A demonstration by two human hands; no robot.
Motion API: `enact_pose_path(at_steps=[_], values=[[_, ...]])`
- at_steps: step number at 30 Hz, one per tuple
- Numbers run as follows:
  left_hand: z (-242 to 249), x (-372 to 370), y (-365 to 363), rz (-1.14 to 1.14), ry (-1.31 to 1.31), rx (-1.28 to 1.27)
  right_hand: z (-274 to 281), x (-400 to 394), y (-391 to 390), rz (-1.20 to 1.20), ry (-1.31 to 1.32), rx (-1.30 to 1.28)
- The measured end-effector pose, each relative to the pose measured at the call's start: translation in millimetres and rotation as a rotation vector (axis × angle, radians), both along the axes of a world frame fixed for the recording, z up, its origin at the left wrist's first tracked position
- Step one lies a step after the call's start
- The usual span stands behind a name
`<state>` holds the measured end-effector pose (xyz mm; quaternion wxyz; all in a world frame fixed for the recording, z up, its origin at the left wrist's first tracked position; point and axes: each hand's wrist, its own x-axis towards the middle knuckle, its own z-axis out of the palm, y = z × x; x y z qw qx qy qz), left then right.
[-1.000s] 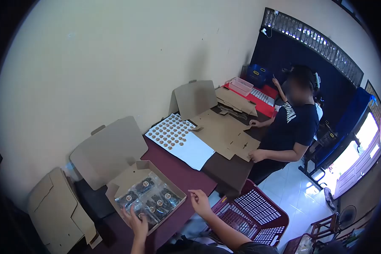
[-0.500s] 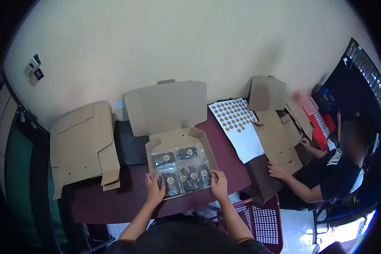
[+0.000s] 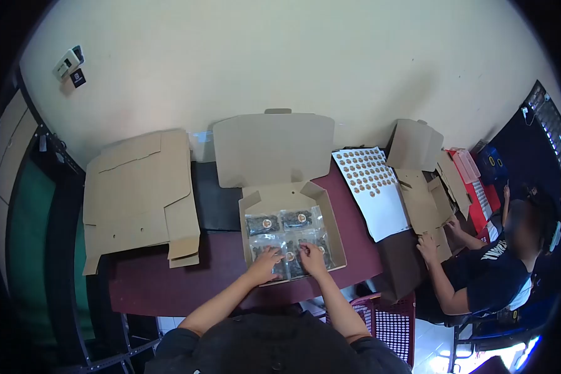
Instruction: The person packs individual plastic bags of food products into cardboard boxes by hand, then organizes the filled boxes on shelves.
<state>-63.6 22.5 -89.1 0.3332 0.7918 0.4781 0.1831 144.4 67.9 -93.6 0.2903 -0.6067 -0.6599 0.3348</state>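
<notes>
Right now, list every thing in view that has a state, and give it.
Cardboard box: open, lid raised.
Clear packets: filled, lying in the box.
Left hand: palm down on front packets.
Right hand: on a front packet, grip unclear.
Folded cardboard: flattened, at left.
Sticker sheet: stickers at the far end, near end bare.
Second box: partly folded, co-worker's hands on it.
Basket: open-topped, contents unclear.

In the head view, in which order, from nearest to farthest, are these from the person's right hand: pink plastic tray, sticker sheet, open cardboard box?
1. Open cardboard box: the right hand is inside it.
2. Sticker sheet: right of the box.
3. Pink plastic tray: farther right, beyond the sheet.
</notes>
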Motion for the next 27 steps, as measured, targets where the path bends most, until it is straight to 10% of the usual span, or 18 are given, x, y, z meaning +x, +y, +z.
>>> enact_pose_path(at_steps=[27], values=[[-34, -19, 73, 0.274, 0.111, -0.019, -16, -43, 100, 0.170, -0.419, 0.178]])
